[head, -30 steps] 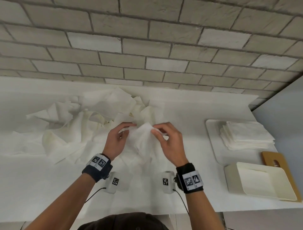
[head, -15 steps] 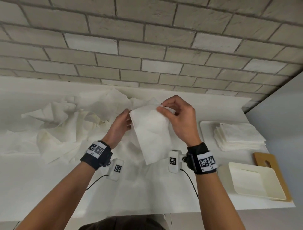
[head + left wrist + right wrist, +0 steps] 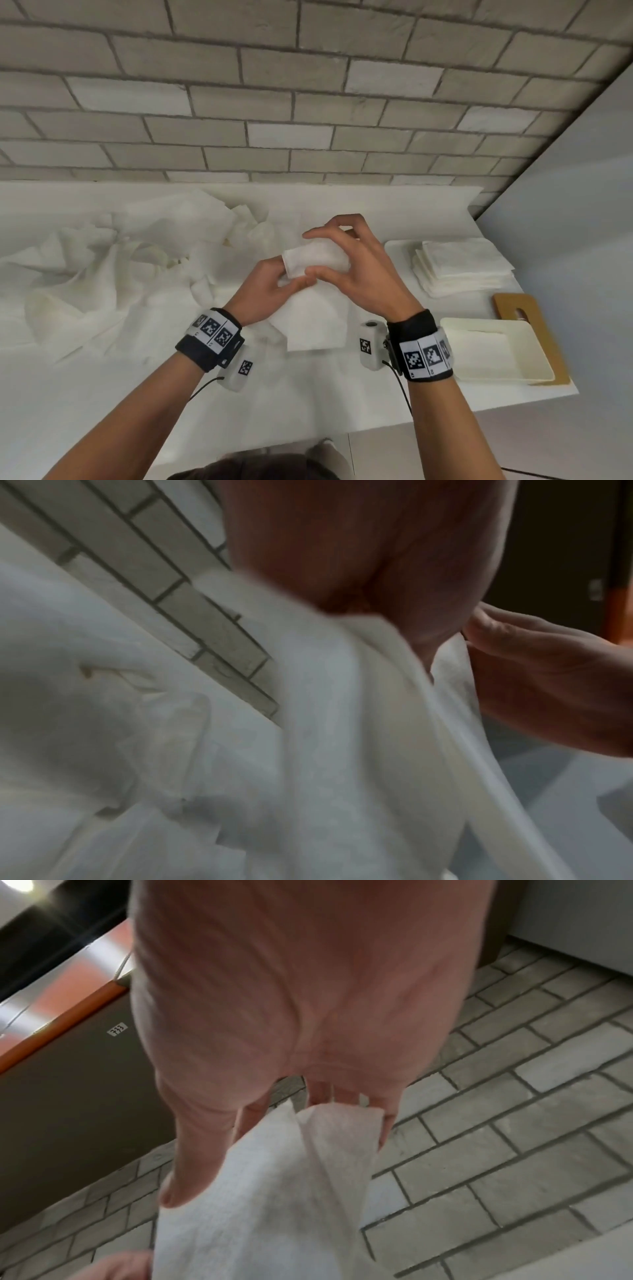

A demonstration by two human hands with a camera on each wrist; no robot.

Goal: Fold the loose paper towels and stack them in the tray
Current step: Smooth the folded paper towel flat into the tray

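Note:
A white paper towel (image 3: pixel 313 308) hangs in the air above the counter, held by both hands. My right hand (image 3: pixel 346 263) pinches its folded-over top edge between thumb and fingers; the same sheet (image 3: pixel 270 1191) drapes down from those fingers in the right wrist view. My left hand (image 3: pixel 270 291) grips the left side of the sheet (image 3: pixel 359 723), its fingertips hidden behind the paper. A heap of loose crumpled towels (image 3: pixel 113 260) lies on the left of the counter. The flat white tray (image 3: pixel 397 250) at the right carries a stack of folded towels (image 3: pixel 462 267).
A cream rectangular dish (image 3: pixel 496 353) sits at the right front on a wooden board (image 3: pixel 517 305). A brick wall (image 3: pixel 274 102) backs the counter, and a grey panel (image 3: pixel 575 240) bounds its right end. The counter's front edge runs below my wrists.
The hanging towel's top has been folded over toward me. My hands have come closer together, and the right hand has dropped lower over the sheet.

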